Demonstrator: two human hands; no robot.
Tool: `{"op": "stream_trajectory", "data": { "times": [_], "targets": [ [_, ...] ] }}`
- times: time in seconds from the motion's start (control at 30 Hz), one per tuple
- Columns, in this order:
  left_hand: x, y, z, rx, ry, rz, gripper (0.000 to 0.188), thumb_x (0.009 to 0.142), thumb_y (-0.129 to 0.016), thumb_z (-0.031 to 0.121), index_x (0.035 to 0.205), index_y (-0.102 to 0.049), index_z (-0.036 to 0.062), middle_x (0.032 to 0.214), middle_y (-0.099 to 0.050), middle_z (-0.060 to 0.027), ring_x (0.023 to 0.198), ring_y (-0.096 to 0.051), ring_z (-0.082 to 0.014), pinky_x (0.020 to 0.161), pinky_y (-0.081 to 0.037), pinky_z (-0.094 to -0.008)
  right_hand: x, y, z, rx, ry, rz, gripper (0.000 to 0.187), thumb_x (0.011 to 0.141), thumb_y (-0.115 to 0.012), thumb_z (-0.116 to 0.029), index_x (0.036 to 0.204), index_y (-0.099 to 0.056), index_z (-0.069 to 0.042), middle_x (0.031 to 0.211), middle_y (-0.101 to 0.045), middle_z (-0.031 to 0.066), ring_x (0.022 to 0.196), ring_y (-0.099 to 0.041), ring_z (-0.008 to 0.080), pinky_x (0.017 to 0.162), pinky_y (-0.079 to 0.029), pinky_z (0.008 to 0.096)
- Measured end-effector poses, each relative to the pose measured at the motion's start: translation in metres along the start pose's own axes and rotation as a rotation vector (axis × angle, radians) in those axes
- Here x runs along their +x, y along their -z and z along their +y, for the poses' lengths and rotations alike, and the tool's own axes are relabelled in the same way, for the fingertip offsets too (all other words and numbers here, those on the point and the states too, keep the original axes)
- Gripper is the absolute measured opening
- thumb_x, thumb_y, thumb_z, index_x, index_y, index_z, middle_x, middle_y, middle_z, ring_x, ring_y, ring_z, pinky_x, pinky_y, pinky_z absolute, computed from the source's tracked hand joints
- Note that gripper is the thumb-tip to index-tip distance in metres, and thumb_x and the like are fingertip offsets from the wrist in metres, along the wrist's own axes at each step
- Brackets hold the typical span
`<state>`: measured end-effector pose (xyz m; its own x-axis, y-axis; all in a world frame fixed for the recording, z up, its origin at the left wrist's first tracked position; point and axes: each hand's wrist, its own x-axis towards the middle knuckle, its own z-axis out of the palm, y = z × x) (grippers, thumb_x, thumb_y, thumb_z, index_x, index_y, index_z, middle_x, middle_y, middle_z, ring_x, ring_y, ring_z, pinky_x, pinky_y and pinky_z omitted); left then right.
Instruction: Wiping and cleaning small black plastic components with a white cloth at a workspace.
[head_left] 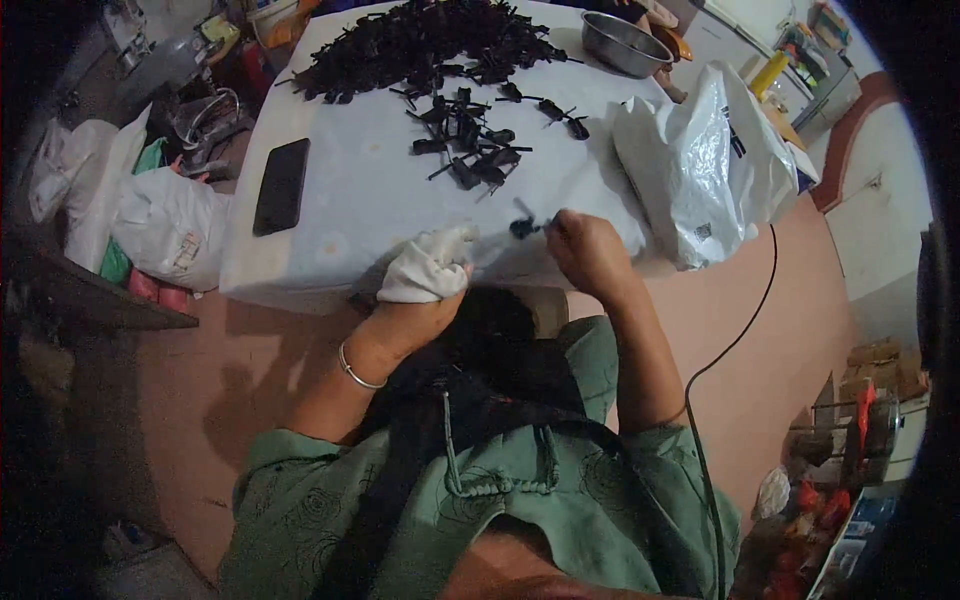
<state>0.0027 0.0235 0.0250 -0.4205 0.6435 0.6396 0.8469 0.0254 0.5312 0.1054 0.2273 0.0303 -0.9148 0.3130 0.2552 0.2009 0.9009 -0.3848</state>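
Note:
White cloth, perhaps a glove, wraps my left hand [428, 268], which is held at the table's near edge with its fingers curled. Whatever may be inside those fingers is hidden. To its right, my bare right hand [588, 250] is closed, knuckles up. A small black part [523, 228] with a thin stem sticks out from its fingertips toward the left hand, blurred. Beyond both hands lies a loose cluster of similar black parts [465, 140], and a large heap of them [430, 45] covers the far side of the white-covered table [350, 190].
A black phone [282, 187] lies at the table's left. On the right stands a crumpled white plastic bag [690, 165], with a metal bowl [627, 45] behind it. Filled bags [170, 220] crowd a shelf at left. A black cable [735, 350] hangs at my right.

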Motion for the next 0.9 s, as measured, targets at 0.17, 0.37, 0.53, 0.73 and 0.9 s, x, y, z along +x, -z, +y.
{"op": "stream_trajectory", "data": {
  "times": [0.17, 0.37, 0.53, 0.73, 0.9],
  "targets": [
    [0.020, 0.018, 0.029, -0.122, -0.344, -0.409, 0.023, 0.061, -0.063, 0.005, 0.081, -0.054, 0.0024, 0.083, -0.056, -0.0135, 0.069, -0.055, -0.0319, 0.060, -0.044, -0.0369, -0.018, 0.019, -0.027, 0.326, 0.240, -0.385, 0.018, 0.080, -0.055, -0.016, 0.074, -0.053, 0.001, 0.062, -0.052, 0.0163, 0.053, -0.045, 0.0277, 0.053, -0.040, 0.0352],
    [0.004, 0.019, 0.039, -0.420, -0.238, -0.396, 0.016, 0.069, -0.064, 0.009, 0.077, -0.052, 0.0026, 0.083, -0.060, -0.0101, 0.071, -0.058, -0.0233, 0.062, -0.046, -0.0326, -0.030, 0.017, -0.030, 0.674, 0.318, -0.619, 0.016, 0.082, -0.055, -0.015, 0.079, -0.055, 0.000, 0.060, -0.051, 0.0051, 0.054, -0.045, 0.0107, 0.050, -0.039, 0.0281],
    [0.002, 0.020, 0.036, -0.688, 0.414, -0.021, 0.016, 0.081, -0.061, 0.017, 0.085, -0.054, 0.0020, 0.074, -0.055, -0.0001, 0.065, -0.050, -0.0094, 0.058, -0.043, -0.0242, -0.049, 0.019, -0.062, 0.592, 0.238, 0.187, 0.017, 0.075, -0.064, -0.013, 0.086, -0.056, -0.002, 0.062, -0.050, 0.0046, 0.051, -0.045, 0.0122, 0.048, -0.037, 0.0253],
    [-0.008, -0.008, 0.044, -0.840, 0.530, 0.013, 0.012, 0.083, -0.057, 0.016, 0.087, -0.057, 0.0044, 0.077, -0.055, 0.0018, 0.063, -0.050, -0.0080, 0.055, -0.042, -0.0221, -0.051, -0.004, -0.083, 0.311, 0.680, 0.359, 0.023, 0.068, -0.068, -0.009, 0.086, -0.053, -0.003, 0.062, -0.051, 0.0079, 0.049, -0.050, 0.0252, 0.045, -0.039, 0.0335],
    [-0.014, -0.003, 0.039, -1.018, 0.650, -0.164, 0.014, 0.088, -0.046, 0.011, 0.090, -0.056, 0.0021, 0.084, -0.058, -0.0038, 0.070, -0.055, -0.0117, 0.061, -0.046, -0.0247, -0.041, -0.010, -0.083, 0.459, 0.172, 0.517, 0.017, 0.076, -0.062, -0.010, 0.080, -0.048, -0.002, 0.060, -0.051, 0.0121, 0.049, -0.051, 0.0263, 0.046, -0.041, 0.0330]
  ]
}}
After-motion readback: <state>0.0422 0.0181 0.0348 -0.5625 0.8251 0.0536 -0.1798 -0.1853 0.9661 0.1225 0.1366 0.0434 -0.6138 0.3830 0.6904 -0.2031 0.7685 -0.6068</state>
